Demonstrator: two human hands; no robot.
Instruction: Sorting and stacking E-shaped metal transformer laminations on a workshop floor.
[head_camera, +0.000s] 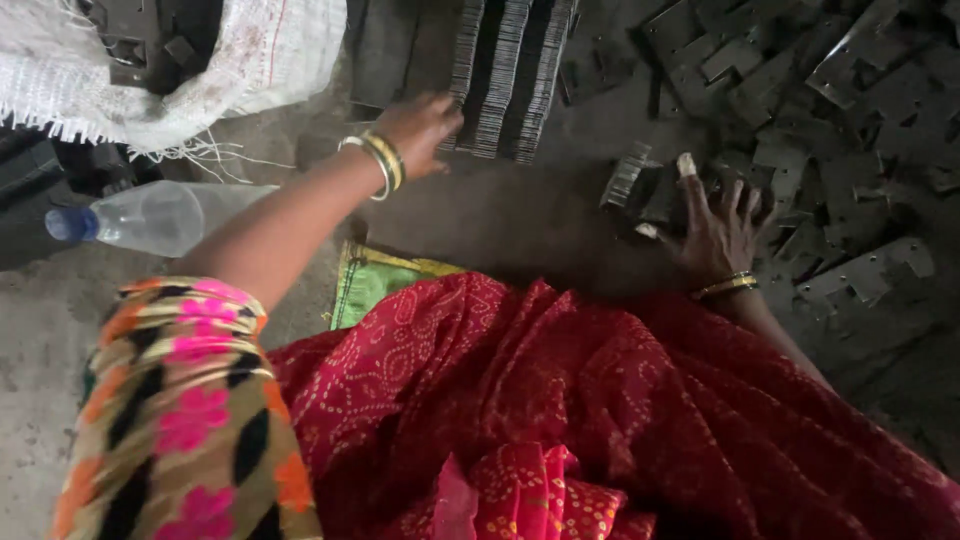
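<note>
Metal plates (505, 75) stand in rows on the floor (520, 215), and my left hand (420, 130) touches their near end, fingers loose. My right hand (720, 235) lies spread wide on a small stack (640, 185) beside the loose pile (840, 110).

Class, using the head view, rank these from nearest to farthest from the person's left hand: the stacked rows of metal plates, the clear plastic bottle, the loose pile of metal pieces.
1. Stacked rows of metal plates: touching the left hand, just to its right.
2. Clear plastic bottle: lower left, on the floor.
3. Loose pile of metal pieces: far right, beside the right hand.
</note>
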